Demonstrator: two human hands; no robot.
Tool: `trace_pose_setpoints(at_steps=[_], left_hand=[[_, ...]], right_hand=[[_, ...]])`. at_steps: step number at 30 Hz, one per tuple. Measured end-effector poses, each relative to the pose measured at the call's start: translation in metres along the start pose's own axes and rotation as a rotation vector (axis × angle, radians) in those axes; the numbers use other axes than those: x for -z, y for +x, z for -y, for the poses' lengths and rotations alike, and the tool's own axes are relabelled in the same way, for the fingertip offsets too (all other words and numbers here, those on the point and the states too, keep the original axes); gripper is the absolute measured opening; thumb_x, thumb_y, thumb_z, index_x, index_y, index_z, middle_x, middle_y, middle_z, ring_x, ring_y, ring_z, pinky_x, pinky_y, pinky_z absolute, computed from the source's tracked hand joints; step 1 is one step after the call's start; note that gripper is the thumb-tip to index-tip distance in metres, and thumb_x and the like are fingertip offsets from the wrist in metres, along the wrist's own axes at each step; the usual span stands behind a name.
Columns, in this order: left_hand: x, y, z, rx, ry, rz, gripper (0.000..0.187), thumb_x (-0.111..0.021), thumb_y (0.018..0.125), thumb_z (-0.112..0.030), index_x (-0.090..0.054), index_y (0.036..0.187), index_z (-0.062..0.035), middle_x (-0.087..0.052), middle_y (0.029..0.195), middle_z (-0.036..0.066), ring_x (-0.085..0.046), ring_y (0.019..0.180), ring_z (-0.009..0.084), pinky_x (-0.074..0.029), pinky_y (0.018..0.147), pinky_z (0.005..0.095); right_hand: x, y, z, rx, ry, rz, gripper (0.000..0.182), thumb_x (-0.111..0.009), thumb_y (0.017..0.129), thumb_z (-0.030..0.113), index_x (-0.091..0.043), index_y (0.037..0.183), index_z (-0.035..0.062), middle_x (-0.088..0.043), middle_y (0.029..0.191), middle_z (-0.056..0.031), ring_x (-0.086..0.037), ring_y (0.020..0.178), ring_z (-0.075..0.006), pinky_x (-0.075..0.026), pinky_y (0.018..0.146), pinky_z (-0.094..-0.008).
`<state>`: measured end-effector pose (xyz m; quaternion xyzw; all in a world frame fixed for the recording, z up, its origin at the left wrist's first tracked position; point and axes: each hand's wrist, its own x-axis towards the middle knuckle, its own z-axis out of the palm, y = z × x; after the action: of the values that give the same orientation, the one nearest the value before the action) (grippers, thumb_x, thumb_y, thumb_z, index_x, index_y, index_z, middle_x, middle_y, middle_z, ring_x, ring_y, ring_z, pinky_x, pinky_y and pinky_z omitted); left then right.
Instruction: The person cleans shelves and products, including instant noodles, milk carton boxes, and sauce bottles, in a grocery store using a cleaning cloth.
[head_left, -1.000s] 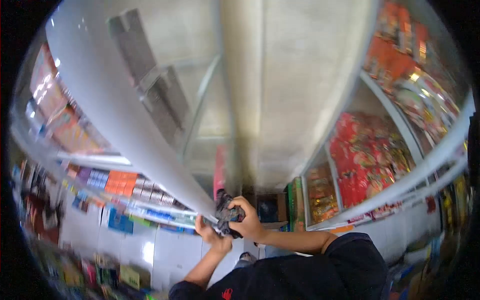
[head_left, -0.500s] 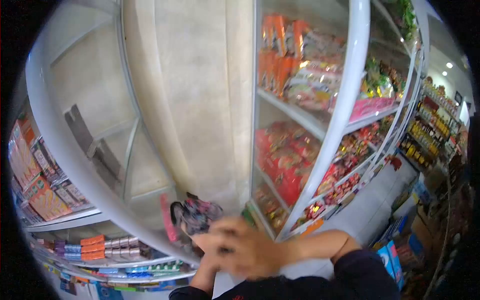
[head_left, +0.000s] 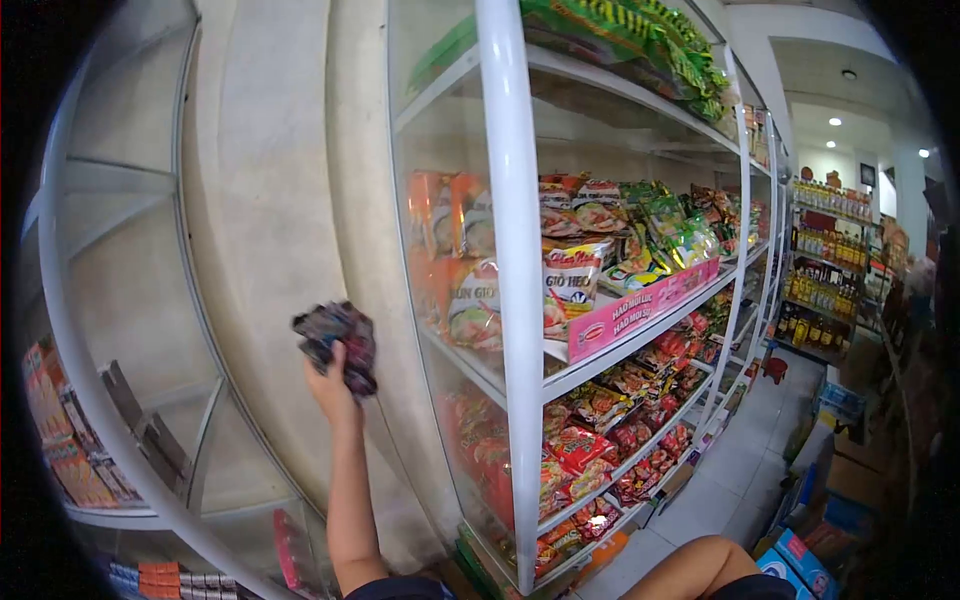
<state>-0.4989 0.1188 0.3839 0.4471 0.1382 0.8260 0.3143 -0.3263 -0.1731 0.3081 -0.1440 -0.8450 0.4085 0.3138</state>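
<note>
Dark crumpled cloth (head_left: 350, 335): raised in front of pale wall (head_left: 260, 200), between left rack (head_left: 115, 180) and right rack (head_left: 515, 250); contact with wall unclear. Left hand (head_left: 328, 388): clenched on cloth, thumb visible. Right forearm (head_left: 690, 570): near right; its fingers out of view, state unknown. Judged step: cloth held up at wall. Any shift rightward calls for clearance from glass.

A shop, judging by the stock: right of the left fingers (head_left: 338, 360), shelves (head_left: 600, 366) carry many packets (head_left: 575, 272) of matching kinds (a pink printed strip (head_left: 645, 308) fronts one level); farther right stand rows of bottles (head_left: 828, 246), and lower left, stacked boxes (head_left: 75, 466).
</note>
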Motion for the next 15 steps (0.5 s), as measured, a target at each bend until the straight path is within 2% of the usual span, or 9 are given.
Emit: trace_pose_setpoints(at_steps=[2,5,7,8,9,10,12,13,15], left_hand=[[-0.032,0.027,-0.015,-0.153,-0.057,0.02,0.033,-0.059,0.079,-0.014,-0.047,0.105,0.0014,-0.054,0.098,0.008,-0.053,0.087,0.0169,-0.041,0.079,0.028],[-0.097,0.05,-0.03,-0.286,0.019,0.214,0.037,-0.062,0.076,-0.015,-0.047,0.106,0.0002,-0.053,0.099,0.009,-0.051,0.09,0.0172,-0.038,0.083,0.0281],[-0.145,0.057,-0.052,-0.545,0.205,0.229,0.047,-0.06,0.073,-0.007,-0.04,0.115,-0.0019,-0.05,0.104,0.011,-0.049,0.097,0.0185,-0.036,0.087,0.0291],[-0.169,0.056,-0.061,-0.443,-0.116,0.364,0.057,-0.055,0.073,-0.002,-0.03,0.123,-0.0044,-0.045,0.11,0.012,-0.045,0.103,0.021,-0.033,0.09,0.0308],[-0.189,0.059,-0.07,-0.578,-0.064,0.32,0.067,-0.051,0.069,0.004,-0.022,0.128,-0.0078,-0.04,0.116,0.012,-0.042,0.107,0.0222,-0.032,0.093,0.0321],[-0.209,0.064,-0.072,-0.853,0.015,0.237,0.069,-0.048,0.064,0.007,-0.025,0.127,-0.0074,-0.036,0.119,0.014,-0.039,0.11,0.0247,-0.031,0.093,0.0324],[-0.235,0.078,-0.083,-1.039,0.074,0.397,0.053,-0.05,0.068,-0.001,-0.041,0.12,-0.0081,-0.041,0.111,0.012,-0.039,0.109,0.0248,-0.028,0.095,0.0327],[-0.249,0.077,-0.085,-0.961,0.003,0.408,0.054,-0.045,0.061,0.006,-0.05,0.112,-0.0135,-0.041,0.106,0.015,-0.042,0.1,0.0294,-0.034,0.088,0.0337],[-0.262,0.087,-0.087,-1.06,-0.103,0.418,0.036,-0.052,0.07,-0.01,-0.055,0.105,-0.0118,-0.044,0.103,0.016,-0.043,0.099,0.0288,-0.035,0.086,0.0337]], right_hand=[[0.021,-0.009,0.002,-0.076,0.045,-0.041,0.042,-0.045,0.08,0.042,-0.052,0.092,0.0022,-0.052,0.09,-0.0116,-0.051,0.082,-0.0229,-0.039,0.071,-0.0339],[0.056,-0.01,0.009,-0.204,0.12,-0.086,0.048,-0.044,0.08,0.045,-0.052,0.092,-0.0001,-0.053,0.09,-0.0122,-0.05,0.084,-0.0222,-0.039,0.073,-0.0333],[0.075,-0.01,-0.026,-0.074,-0.35,-0.413,0.028,-0.059,0.073,0.014,-0.055,0.099,0.0072,-0.046,0.111,-0.0122,-0.037,0.106,-0.0298,-0.032,0.087,-0.0419],[0.086,-0.009,-0.03,-0.045,-0.499,-0.545,0.029,-0.059,0.072,0.017,-0.054,0.098,0.0062,-0.043,0.111,-0.0143,-0.037,0.106,-0.0312,-0.031,0.088,-0.0421],[0.098,-0.006,-0.028,-0.013,-0.65,-0.673,0.03,-0.06,0.072,0.02,-0.053,0.097,0.0052,-0.041,0.112,-0.0164,-0.037,0.106,-0.0325,-0.031,0.088,-0.0422],[0.103,0.001,-0.023,-0.018,-0.655,-0.675,0.03,-0.06,0.072,0.02,-0.053,0.097,0.0052,-0.041,0.112,-0.0164,-0.037,0.106,-0.0325,-0.031,0.088,-0.0422],[0.111,0.023,-0.019,-0.078,-0.893,-0.903,0.045,-0.061,0.073,0.025,-0.046,0.11,0.0052,-0.033,0.122,-0.0196,-0.031,0.113,-0.0358,-0.026,0.093,-0.0443],[0.111,0.032,-0.023,-0.076,-0.901,-0.9,0.045,-0.061,0.073,0.025,-0.046,0.11,0.0052,-0.033,0.122,-0.0196,-0.031,0.113,-0.0358,-0.026,0.093,-0.0443],[0.105,0.049,-0.039,-0.08,-1.028,-0.933,0.062,-0.063,0.072,0.027,-0.035,0.122,0.0055,-0.021,0.131,-0.0238,-0.02,0.12,-0.0419,-0.019,0.097,-0.0487]])
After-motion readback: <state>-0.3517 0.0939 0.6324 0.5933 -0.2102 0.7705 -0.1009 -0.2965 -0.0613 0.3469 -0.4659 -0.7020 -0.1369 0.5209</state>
